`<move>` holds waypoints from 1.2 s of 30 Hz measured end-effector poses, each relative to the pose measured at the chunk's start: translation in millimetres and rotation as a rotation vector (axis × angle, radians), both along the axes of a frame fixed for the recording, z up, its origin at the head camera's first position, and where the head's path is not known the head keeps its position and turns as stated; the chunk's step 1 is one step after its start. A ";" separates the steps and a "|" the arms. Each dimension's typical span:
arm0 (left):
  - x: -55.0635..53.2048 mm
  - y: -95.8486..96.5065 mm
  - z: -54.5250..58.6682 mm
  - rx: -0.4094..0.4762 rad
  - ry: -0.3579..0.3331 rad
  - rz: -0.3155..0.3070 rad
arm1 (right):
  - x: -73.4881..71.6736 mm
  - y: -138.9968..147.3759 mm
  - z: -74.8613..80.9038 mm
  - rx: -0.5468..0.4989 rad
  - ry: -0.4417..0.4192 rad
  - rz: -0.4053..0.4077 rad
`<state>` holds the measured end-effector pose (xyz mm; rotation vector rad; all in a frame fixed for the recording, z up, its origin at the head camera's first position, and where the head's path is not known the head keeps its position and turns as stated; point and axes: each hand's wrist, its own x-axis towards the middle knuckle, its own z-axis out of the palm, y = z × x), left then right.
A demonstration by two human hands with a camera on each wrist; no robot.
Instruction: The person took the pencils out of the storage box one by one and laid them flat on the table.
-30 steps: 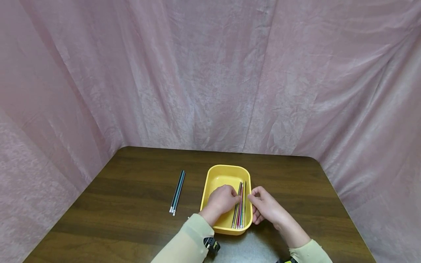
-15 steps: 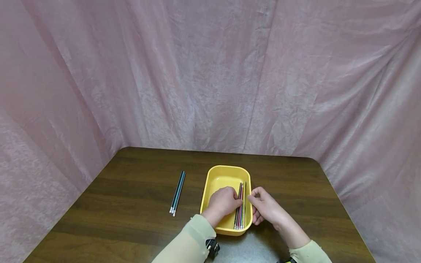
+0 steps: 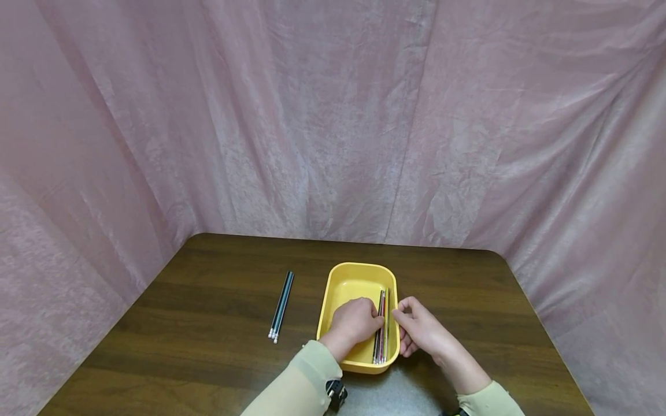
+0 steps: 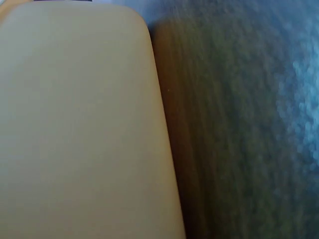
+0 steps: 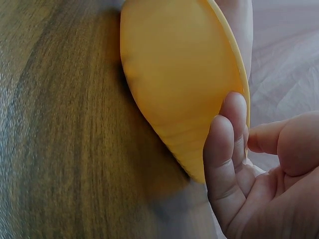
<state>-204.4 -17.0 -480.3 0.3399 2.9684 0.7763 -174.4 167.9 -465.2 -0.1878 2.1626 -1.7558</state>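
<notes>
Yellow and rectangular with rounded corners, a tray sits on the dark wood-grain worktop, its right rim pinched by the right hand. Slim multicoloured pencils lie inside, along that wall; the left hand touches them, whether gripping cannot be told.

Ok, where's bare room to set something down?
Bare table left of the dark pencils, between them and the yellow tray, and right of the right hand. Crowded: the tray's right side, with the left hand and coloured pencils.
</notes>
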 end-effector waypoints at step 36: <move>3.9 -0.8 5.9 0.016 -0.020 -0.010 | -0.1 -0.8 -0.6 -0.006 0.009 0.001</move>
